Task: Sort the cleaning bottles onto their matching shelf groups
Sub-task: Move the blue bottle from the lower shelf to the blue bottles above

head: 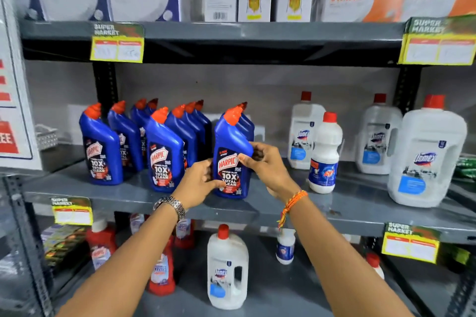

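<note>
While both hands, left (199, 183) and right (265, 165), clasp a blue Harpic bottle (231, 157) standing on the middle shelf (144, 194) just right of the Harpic group (144, 141), a careless nudge could topple neighbours.

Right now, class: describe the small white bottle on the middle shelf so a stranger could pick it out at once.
Find the middle shelf, with blue Harpic bottles on the left and white Domex jugs on the right. Among the jugs, near the front edge, stands the small bottle. Alone there, it is slim, has no handle and wears a dark blue label band.
</note>
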Demonstrator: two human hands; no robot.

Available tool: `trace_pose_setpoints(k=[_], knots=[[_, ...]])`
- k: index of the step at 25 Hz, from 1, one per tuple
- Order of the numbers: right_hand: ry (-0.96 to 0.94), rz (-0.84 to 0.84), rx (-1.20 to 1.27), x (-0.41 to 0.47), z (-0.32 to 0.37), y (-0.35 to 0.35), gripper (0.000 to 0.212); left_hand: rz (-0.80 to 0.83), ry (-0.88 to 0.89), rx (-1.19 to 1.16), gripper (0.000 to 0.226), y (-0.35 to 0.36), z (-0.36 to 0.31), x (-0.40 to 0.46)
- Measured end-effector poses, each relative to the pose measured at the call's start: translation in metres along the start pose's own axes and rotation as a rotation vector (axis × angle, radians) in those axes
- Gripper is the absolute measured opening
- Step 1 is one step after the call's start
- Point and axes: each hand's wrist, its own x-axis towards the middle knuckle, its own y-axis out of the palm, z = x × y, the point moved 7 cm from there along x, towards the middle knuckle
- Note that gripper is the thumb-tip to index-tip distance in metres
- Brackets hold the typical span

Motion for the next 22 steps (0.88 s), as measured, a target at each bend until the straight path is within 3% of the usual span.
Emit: trace_pose_setpoints(k=[6, 18, 22], knots=[[0.069, 0.003, -0.024, 0.016, -0.023, 0.006, 0.036, 0.011, -0.08, -0.009, 0.057, -0.001, 0.029, 0.017], [0.153, 0.027, -0.037, 0.019, -0.029, 0.007, 0.035, 0.026, -0.113, -0.04, 0.057, 0.0, 0.034, 0.019], [0.162, 0.027, -0.061, 0.02, -0.031, 0.007, 0.032, -0.019, -0.14, -0.043, 0.045, -0.002, 0.039, 0.014]])
